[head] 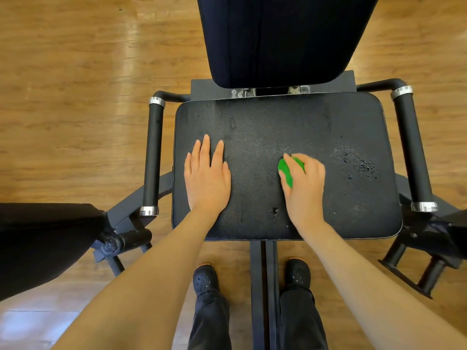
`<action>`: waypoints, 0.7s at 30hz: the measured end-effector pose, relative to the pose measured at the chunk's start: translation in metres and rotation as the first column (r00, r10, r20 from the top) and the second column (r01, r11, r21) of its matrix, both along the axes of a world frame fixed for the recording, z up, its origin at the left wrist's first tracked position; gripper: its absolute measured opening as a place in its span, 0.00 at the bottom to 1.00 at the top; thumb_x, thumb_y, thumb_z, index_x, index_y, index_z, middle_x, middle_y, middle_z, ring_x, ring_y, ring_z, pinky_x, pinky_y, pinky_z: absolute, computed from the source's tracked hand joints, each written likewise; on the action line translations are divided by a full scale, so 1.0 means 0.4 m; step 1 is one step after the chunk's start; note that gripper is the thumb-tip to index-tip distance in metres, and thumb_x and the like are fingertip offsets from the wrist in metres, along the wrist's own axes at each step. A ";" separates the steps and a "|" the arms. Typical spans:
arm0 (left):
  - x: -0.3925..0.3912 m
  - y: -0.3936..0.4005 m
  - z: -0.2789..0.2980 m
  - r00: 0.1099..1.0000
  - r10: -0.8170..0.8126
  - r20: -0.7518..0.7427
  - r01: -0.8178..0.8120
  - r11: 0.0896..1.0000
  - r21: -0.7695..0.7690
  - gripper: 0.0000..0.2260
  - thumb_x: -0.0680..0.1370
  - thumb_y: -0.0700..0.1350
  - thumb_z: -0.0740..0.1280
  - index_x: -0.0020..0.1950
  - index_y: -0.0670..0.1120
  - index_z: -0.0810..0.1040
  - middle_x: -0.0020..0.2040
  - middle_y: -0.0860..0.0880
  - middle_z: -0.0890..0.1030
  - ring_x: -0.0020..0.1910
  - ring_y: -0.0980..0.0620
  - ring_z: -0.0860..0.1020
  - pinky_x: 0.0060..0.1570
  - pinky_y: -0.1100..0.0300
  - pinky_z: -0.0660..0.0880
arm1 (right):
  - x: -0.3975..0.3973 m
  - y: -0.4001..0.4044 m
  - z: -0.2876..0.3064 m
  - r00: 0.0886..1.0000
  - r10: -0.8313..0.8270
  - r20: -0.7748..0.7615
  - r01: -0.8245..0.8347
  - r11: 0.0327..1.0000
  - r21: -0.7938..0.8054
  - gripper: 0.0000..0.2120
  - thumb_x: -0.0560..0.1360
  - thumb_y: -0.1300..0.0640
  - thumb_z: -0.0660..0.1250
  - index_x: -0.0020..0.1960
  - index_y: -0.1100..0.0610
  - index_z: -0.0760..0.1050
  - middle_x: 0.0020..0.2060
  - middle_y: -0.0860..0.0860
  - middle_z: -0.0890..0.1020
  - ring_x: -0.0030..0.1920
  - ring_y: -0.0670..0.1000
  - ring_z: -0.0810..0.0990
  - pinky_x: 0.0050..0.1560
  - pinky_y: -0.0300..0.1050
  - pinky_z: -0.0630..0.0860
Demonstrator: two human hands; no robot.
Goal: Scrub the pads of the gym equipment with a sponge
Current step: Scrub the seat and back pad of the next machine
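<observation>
— Green sponge [288,171], where is it?
— On the black seat pad [265,117], a little right of the pad's middle, held in the right hand [307,181], whose fingers curl over it and press it to the surface.
— And the left hand [207,178]?
— Flat on the seat pad's left half, fingers straight and slightly spread, holding nothing.
— Any marks on the pad?
— A patch of worn, flaking spots [358,164] lies just right of the sponge, and a small tear [275,210] sits near the pad's front edge.
— What surrounds it?
— A dark backrest pad [278,39] rises behind the seat pad; black handles [153,157] stand at either side; wooden floor [75,97] lies beneath.
</observation>
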State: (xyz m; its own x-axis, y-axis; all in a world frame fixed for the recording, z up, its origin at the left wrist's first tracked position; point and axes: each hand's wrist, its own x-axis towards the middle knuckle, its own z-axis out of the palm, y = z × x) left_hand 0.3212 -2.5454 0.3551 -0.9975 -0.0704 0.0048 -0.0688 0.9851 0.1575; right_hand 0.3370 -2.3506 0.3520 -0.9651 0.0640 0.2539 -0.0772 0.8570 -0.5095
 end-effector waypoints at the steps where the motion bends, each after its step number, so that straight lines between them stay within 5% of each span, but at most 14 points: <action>1: 0.000 0.000 0.000 1.000 0.000 0.000 0.000 1.000 -0.001 0.24 0.81 0.51 0.47 0.75 0.48 0.65 0.76 0.43 0.63 0.76 0.43 0.59 0.73 0.48 0.54 | -0.029 0.006 0.002 1.000 -0.006 0.004 0.006 1.000 0.005 0.20 0.71 0.66 0.73 0.62 0.64 0.77 0.56 0.62 0.78 0.55 0.63 0.73 0.58 0.46 0.66; 6: 0.001 -0.002 -0.002 1.000 0.002 0.000 -0.002 1.000 0.004 0.21 0.82 0.49 0.52 0.75 0.48 0.64 0.77 0.43 0.62 0.76 0.44 0.57 0.74 0.48 0.52 | -0.117 0.026 0.019 0.999 -0.028 0.044 0.026 0.999 0.048 0.19 0.72 0.64 0.72 0.63 0.64 0.76 0.57 0.62 0.77 0.57 0.65 0.73 0.55 0.55 0.72; 14: 0.002 0.000 0.001 1.000 0.005 0.000 -0.005 1.000 0.019 0.20 0.82 0.47 0.55 0.75 0.47 0.64 0.77 0.43 0.61 0.77 0.44 0.57 0.74 0.49 0.51 | 0.067 0.014 0.011 0.997 -0.079 -0.016 0.078 0.997 -0.013 0.16 0.73 0.64 0.70 0.61 0.64 0.77 0.55 0.61 0.77 0.55 0.57 0.69 0.58 0.45 0.66; 21: 0.003 -0.001 0.000 1.000 0.005 -0.011 -0.005 0.999 0.036 0.20 0.82 0.47 0.56 0.75 0.47 0.65 0.76 0.43 0.62 0.76 0.44 0.57 0.74 0.48 0.53 | 0.026 0.022 0.006 0.995 -0.096 0.003 0.095 0.995 0.035 0.16 0.73 0.63 0.71 0.59 0.63 0.78 0.53 0.61 0.78 0.54 0.57 0.68 0.55 0.48 0.68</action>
